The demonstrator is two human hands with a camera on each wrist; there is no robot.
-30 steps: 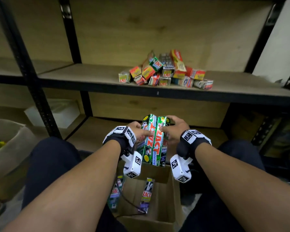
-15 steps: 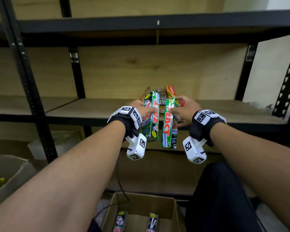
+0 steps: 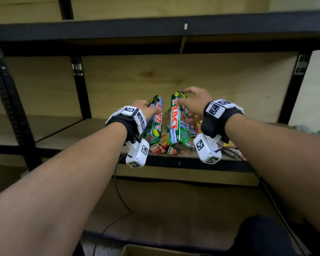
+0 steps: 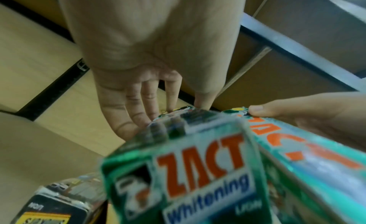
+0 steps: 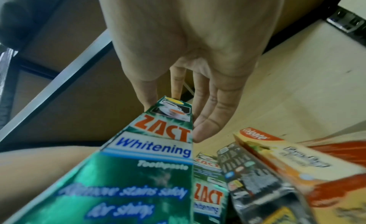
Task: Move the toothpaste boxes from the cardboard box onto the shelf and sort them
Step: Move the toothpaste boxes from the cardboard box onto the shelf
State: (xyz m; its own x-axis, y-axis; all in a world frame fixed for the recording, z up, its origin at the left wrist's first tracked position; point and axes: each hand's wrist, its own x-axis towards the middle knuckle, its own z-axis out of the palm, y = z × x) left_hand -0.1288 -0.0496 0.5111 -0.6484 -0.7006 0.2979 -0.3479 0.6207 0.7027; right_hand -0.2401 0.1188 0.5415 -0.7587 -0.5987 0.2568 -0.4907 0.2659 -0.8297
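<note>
My left hand point(image 3: 146, 109) grips a green Zact toothpaste box point(image 3: 155, 124), thumb on the near face and fingers point(image 4: 150, 105) behind it. My right hand point(image 3: 192, 103) holds another green Zact bundle point(image 3: 176, 124) tilted on end, pinched near its top point(image 5: 170, 111). Both bundles hang just above a loose pile of toothpaste boxes point(image 3: 171, 149) on the middle shelf point(image 3: 67, 133). The two bundles lean apart at the top. The cardboard box point(image 3: 155, 251) shows only its rim at the bottom edge.
In the pile lie a Colgate box point(image 5: 287, 157), a black box point(image 5: 247, 172) and one more Zact box point(image 5: 208, 189). Black uprights point(image 3: 79, 85) and an upper shelf beam point(image 3: 155, 30) frame the bay. A cable point(image 3: 118, 191) hangs below. My knee point(image 3: 262, 237) is lower right.
Both hands rose from above the cardboard box to the shelf, carrying the green boxes. The single bundle split into two, one in each hand, now over the pile.
</note>
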